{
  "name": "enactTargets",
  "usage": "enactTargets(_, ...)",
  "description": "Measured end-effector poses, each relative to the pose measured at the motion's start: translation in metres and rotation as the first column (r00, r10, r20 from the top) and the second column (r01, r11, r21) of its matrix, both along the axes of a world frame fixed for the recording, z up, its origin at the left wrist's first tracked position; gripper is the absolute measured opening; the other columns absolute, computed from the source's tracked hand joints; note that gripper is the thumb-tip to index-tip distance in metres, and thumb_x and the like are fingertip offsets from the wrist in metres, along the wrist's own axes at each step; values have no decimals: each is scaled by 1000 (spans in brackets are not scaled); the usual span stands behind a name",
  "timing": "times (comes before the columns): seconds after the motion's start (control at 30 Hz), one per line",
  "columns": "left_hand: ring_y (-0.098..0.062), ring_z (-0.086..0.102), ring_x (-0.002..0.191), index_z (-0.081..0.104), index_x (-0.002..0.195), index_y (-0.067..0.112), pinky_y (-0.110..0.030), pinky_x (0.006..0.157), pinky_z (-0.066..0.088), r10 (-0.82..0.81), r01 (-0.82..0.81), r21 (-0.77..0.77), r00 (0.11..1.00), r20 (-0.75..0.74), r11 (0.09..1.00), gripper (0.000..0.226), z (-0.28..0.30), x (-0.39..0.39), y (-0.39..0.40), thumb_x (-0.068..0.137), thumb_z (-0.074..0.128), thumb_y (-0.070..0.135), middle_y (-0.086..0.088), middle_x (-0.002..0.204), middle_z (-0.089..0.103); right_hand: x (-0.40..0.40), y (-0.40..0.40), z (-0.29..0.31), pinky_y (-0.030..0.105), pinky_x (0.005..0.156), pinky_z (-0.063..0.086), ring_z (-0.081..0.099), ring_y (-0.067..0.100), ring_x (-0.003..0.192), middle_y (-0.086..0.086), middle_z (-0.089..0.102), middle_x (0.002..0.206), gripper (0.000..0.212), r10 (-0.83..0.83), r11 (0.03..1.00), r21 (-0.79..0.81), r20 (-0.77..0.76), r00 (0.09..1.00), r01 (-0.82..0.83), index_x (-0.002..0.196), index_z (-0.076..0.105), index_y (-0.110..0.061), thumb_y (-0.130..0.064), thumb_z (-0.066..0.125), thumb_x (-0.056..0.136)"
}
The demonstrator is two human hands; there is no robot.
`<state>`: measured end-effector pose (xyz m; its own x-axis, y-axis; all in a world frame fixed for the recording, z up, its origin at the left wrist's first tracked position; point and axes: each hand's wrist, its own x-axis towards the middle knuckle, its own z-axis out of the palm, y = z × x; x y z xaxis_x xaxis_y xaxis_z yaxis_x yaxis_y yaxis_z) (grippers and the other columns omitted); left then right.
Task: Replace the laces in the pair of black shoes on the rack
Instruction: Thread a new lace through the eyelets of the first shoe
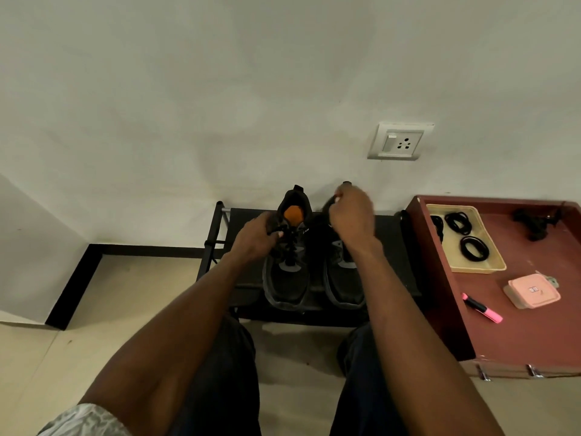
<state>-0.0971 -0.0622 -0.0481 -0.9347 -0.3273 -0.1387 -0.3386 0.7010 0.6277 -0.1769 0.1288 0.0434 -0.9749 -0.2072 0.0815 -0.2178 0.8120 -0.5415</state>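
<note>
A seated person reaches both arms to a pair of black shoes [314, 262] set side by side on a black rack [390, 247] against a white wall. The left hand [257, 236] pinches the laces [287, 239] of the left shoe; the right hand [352, 212] grips the other shoe's collar. On the red desk [534, 325] alongside, a tray [490, 265] holds coiled black laces [473, 248], near a pink highlighter [482, 308] and a pink box [531, 292].

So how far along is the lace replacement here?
Nothing looks done: the left shoe is still laced. In hand: the left hand pinches its lace and the right hand grips the right shoe collar. Coiled laces wait in the tray.
</note>
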Motion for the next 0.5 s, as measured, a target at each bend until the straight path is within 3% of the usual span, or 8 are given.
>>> enactTargets(0.07, -20, 62, 89, 65, 120, 11, -29, 73, 46, 41, -43, 60, 999, 23, 997, 30, 2, 0, -4, 97, 63, 30, -12, 112, 70, 9, -16, -22, 37, 69, 48, 61, 32, 88, 13, 64, 97, 21, 205, 978, 7, 143, 968, -208, 107, 62, -3, -1, 49, 91)
enactTargets(0.13, -22, 65, 87, 72, 106, 10, -31, 72, 49, 21, -25, 94, 999, 48, 995, 26, 6, -3, -6, 97, 63, 32, -11, 104, 73, 13, -25, -45, 40, 65, 45, 60, 33, 82, 14, 62, 93, 15, 310, 940, 89, 183, 933, -330, 109, 56, -4, -7, 49, 96)
enactTargets(0.23, -25, 67, 87, 75, 97, 10, -33, 73, 49, -33, 25, 108, 997, 73, 994, 27, 14, -10, -5, 95, 66, 35, -10, 94, 72, 11, -30, -66, 39, 71, 39, 58, 32, 81, 11, 59, 90, 17, 381, 877, 196, 274, 883, -439, 114, 51, -8, -21, 49, 103)
enactTargets(0.37, -25, 65, 85, 74, 95, 13, -31, 68, 45, -94, 97, -29, 991, 96, 995, 25, 12, -21, -11, 97, 62, 35, -8, 91, 71, 2, -29, -73, 43, 70, 47, 58, 31, 78, 12, 62, 92, 20, 369, 882, 200, 267, 890, -426, 114, 61, -8, -16, 48, 101)
enactTargets(0.5, -31, 64, 93, 73, 106, 16, -35, 72, 46, -113, 126, -141, 989, 97, 982, 24, 11, -20, -16, 99, 55, 29, -10, 102, 71, -4, -20, -75, 37, 64, 37, 51, 28, 75, 4, 53, 82, 17, 364, 893, 195, 215, 906, -405, 105, 61, -10, -11, 47, 96)
